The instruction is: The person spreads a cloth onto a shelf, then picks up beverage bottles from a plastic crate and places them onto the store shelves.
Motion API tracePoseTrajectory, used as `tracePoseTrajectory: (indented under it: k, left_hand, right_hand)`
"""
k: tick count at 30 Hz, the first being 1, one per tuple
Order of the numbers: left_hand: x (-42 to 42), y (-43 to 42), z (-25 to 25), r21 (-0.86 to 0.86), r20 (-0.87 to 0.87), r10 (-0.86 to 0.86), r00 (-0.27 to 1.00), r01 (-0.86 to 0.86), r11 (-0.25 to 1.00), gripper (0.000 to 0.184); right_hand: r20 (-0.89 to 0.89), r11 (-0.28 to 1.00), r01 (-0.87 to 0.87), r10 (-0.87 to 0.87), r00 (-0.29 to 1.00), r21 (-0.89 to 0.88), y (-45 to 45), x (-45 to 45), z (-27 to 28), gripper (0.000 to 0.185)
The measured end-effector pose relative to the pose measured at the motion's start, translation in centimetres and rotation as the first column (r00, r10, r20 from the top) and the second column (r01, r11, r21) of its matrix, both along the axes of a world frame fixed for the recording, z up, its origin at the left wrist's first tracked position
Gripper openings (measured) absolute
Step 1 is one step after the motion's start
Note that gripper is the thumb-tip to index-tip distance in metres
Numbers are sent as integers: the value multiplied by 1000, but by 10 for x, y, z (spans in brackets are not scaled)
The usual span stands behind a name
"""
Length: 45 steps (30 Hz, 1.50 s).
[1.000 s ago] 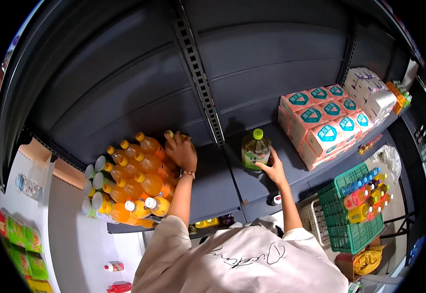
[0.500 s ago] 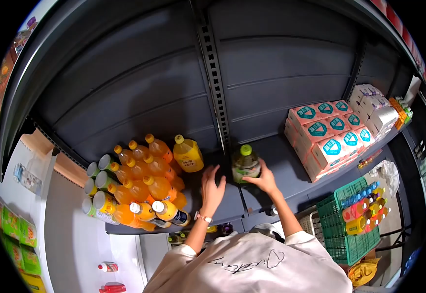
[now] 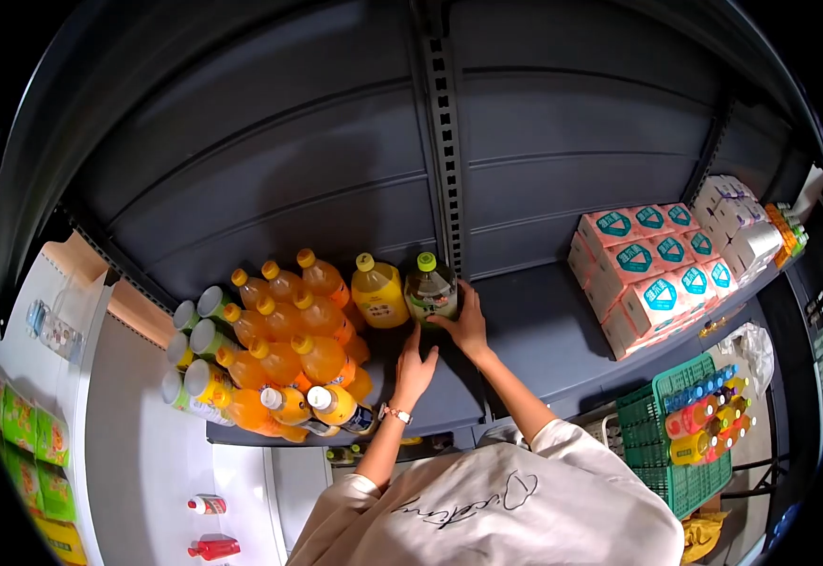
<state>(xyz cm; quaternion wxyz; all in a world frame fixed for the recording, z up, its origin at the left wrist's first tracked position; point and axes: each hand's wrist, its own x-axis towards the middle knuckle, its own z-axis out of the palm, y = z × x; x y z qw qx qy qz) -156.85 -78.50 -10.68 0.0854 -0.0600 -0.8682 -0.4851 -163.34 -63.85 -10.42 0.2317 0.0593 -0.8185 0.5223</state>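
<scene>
A clear bottle with a green cap and pale green label (image 3: 429,294) stands upright on the dark shelf, close beside a yellow drink bottle (image 3: 378,294). My right hand (image 3: 465,327) is wrapped around its right side, the thumb across the front. In front of it, my left hand (image 3: 413,371) has its fingers apart and reaches up toward the bottle's base; whether the fingertips touch it I cannot tell. Left of the yellow bottle stand several orange soda bottles (image 3: 322,360), with two white-capped bottles (image 3: 334,406) at the front edge.
Cans (image 3: 206,382) line the shelf's left end. Stacked pink tissue packs (image 3: 657,269) sit on the right part, with white packs (image 3: 737,226) beyond. A green crate (image 3: 652,424) with small colourful bottles stands lower right. A slotted metal post (image 3: 446,141) runs up the back panel.
The green-capped bottle has moved left, up against the yellow bottle, with my right hand still on it. My left hand now sits lower relative to the bottles. The view has shifted slightly.
</scene>
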Motion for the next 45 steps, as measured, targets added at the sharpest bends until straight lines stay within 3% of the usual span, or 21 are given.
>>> tracePoseTrajectory:
  k: [6, 8, 11, 15, 16, 19, 25, 28, 29, 32, 35, 40, 42, 45]
  left_hand:
    - [-14, -2, -29, -98, -106, -47, 993, 37, 994, 67]
    - [-16, -5, -34, 11, -31, 26, 999, -26, 1000, 59]
    - [-25, -11, -47, 323, 79, 95, 992, -115, 939, 49]
    - [-42, -13, -60, 376, 29, 261, 965, -252, 892, 38]
    - [-45, -12, -55, 352, -11, 259, 966, -238, 905, 38]
    - [-49, -11, -42, 268, -120, 273, 954, -234, 935, 35]
    - [-68, -13, -54, 278, -162, 266, 950, -214, 936, 28]
    - [-61, -14, -53, 265, -94, 241, 966, -210, 941, 25]
    - [-58, -14, -55, 305, 6, 218, 976, -210, 929, 23]
    - [-31, -13, -64, 339, 31, 151, 988, -153, 928, 22]
    - [24, 2, -42, 320, 51, 102, 993, -113, 941, 19]
    - [99, 8, -40, 280, 36, 31, 999, -40, 959, 16]
    - [119, 5, -34, 285, 83, -50, 995, 25, 958, 15]
    - [145, -1, -22, 232, 55, -214, 975, 196, 953, 16]
  right_hand:
    - [-37, 997, 63, -65, 997, -45, -9, -24, -17, 76]
    - [-14, 994, 111, -111, 994, 3, -10, -26, -14, 71]
    - [-69, 995, 101, -101, 992, -6, -6, -26, -12, 66]
    - [-55, 1000, 8, -9, 998, -13, -1, -35, -17, 64]
    - [-29, 999, -24, 23, 999, -29, -1, -36, -17, 64]
    - [-128, 988, 153, -151, 980, 11, -8, -30, -14, 63]
    - [-38, 993, 120, -120, 992, 7, -7, -32, -12, 60]
    - [-33, 988, 154, -153, 988, 13, -10, -25, -11, 62]
    - [-26, 987, 161, -161, 987, -20, -14, -19, -11, 54]
    - [86, 985, 168, -164, 983, -42, -21, 7, -38, 38]
    - [62, 1000, 19, -19, 998, 14, -23, 69, -42, 24]
    - [162, 988, -156, 154, 975, 0, -25, 149, -25, 21]
    - [165, 984, -175, 167, 972, 36, -19, 172, -23, 22]
    - [217, 987, -153, 160, 963, -50, -15, 207, -21, 25]
